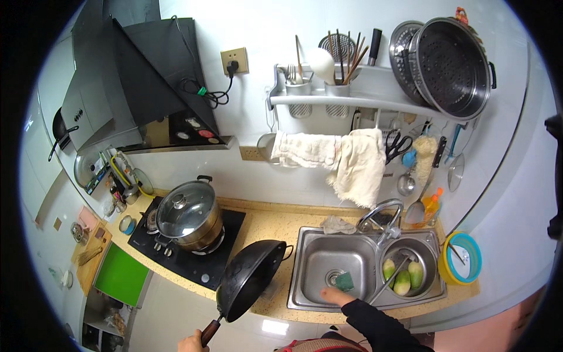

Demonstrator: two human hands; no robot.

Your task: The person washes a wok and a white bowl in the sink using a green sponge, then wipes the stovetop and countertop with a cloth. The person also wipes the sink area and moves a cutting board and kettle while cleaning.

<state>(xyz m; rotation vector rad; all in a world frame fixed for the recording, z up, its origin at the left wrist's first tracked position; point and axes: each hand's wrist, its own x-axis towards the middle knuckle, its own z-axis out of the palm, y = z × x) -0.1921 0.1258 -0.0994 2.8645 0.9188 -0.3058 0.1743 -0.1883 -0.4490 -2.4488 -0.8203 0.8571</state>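
Observation:
My left hand [191,342] grips the wooden handle of a black wok [251,281], which hangs tilted over the counter's front edge, between the stove and the sink. Over the larger basin of the steel sink [308,264] is my right hand [335,296], low at the front. Close to its fingertips a green scouring pad [344,281] lies by the drain; whether they touch cannot be told. The smaller round basin holds several green-and-white radishes [415,275], with a long metal utensil [389,280] lying across it.
A lidded steel steamer pot [189,215] stands on the black gas stove [231,224]. The faucet [389,231] rises behind the sink, near a crumpled cloth [338,225]. Yellow and blue basins [444,264] are at the right. Towels [360,167] hang from the wall rack.

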